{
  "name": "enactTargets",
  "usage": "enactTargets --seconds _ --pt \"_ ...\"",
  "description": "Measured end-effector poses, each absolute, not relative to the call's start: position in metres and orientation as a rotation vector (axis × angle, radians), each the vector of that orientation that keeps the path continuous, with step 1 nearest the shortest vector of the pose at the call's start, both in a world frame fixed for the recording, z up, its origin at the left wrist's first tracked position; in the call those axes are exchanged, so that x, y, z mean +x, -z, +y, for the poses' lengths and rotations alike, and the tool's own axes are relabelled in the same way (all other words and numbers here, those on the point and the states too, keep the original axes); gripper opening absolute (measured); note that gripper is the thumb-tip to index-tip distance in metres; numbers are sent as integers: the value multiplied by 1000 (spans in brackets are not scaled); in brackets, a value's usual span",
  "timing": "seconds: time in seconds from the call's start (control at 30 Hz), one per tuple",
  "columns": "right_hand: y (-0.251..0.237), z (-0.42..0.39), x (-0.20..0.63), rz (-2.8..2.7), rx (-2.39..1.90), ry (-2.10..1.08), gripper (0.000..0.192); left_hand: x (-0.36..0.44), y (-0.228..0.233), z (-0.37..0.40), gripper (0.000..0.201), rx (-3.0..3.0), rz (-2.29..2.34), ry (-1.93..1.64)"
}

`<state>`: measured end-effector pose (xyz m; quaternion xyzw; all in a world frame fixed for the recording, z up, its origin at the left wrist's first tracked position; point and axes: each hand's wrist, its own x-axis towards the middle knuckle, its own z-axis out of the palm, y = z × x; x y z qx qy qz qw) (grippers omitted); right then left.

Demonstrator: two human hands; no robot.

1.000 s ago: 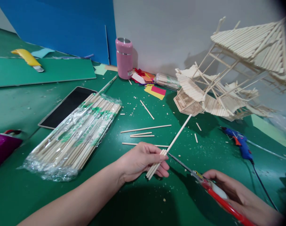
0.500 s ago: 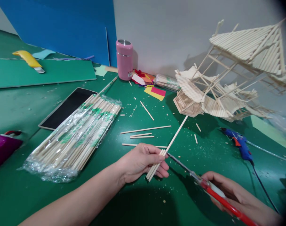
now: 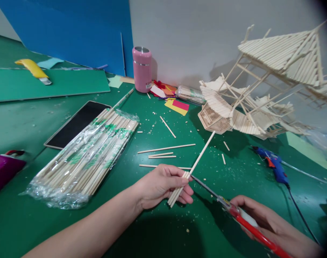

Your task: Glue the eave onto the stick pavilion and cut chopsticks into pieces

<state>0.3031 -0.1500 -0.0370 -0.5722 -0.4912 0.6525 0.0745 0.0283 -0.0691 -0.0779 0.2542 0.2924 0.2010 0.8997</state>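
Observation:
My left hand [image 3: 166,186] pinches a small bundle of short wooden sticks [image 3: 176,193] between thumb and fingers. One longer wooden stick [image 3: 202,152] runs up and to the right out of that bundle. My right hand [image 3: 268,218] is wrapped round the handles of red-handled shears [image 3: 222,200], partly out of frame at the bottom. The narrow tip of the shears meets the longer stick right beside my left fingertips; whether the blades are closed on it is too small to tell. Behind my left hand, several cut sticks [image 3: 166,148] lie loose on the green table [image 3: 142,233].
A plastic pack of sticks [image 3: 85,157] overlaps a dark tablet [image 3: 77,123] on the left. A stick-built pavilion model [image 3: 246,96] stands back right, near a blue glue gun [image 3: 276,168]. A pink flask [image 3: 142,70] and a yellow utility knife [image 3: 33,70] are farther back.

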Motion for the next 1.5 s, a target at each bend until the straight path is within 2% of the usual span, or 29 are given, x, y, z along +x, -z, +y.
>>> enactTargets --seconds 0.2,0.6,0.9,1.2,1.5 --pt "36 -149 300 -1534 -1807 -1877 39 28 79 -70 17 532 598 -424" --pt "33 -147 296 -1462 -1873 -1836 28 29 81 -71 16 516 577 -407" --pt "37 -151 318 -1267 -2046 -1903 57 35 79 -71 18 496 625 -315" --pt "43 -169 321 -1403 -2050 -1603 53 39 73 -70 16 531 674 -283" --pt "50 -171 335 -1508 -1986 -1729 54 42 66 -69 17 556 680 -287"
